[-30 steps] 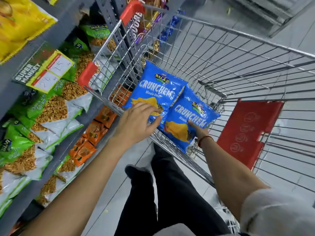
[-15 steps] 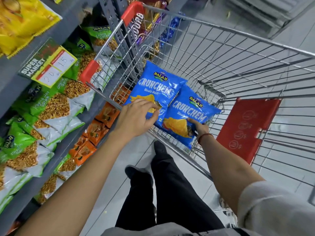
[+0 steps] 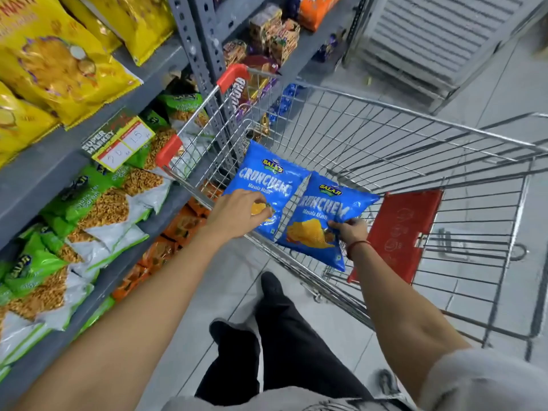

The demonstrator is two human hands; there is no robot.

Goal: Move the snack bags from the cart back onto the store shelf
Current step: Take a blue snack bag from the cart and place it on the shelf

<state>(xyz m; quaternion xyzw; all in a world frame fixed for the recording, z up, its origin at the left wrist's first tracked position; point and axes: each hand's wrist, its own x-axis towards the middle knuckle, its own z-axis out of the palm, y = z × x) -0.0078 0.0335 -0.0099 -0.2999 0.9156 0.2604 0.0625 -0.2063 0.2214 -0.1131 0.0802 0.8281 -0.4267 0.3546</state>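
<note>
Two blue Crunchem snack bags lean side by side at the near left corner of the wire cart (image 3: 394,134). My left hand (image 3: 237,213) grips the lower part of the left blue bag (image 3: 267,179). My right hand (image 3: 351,232) pinches the lower right edge of the right blue bag (image 3: 320,215), which is tilted. Both bags sit above the cart's near rim. The grey store shelf (image 3: 59,164) runs along the left, close beside the cart.
Yellow snack bags (image 3: 59,63) fill the upper shelf and green-and-white bags (image 3: 98,209) the middle one, with a price tag (image 3: 124,143) on the shelf edge. Orange packets (image 3: 175,232) lie lower down. The cart's red child-seat flap (image 3: 406,232) is right of my right hand. My legs stand below.
Both hands have closed on the bags and raised them a little from the cart corner. The view has tilted up, showing more of the shelves.
</note>
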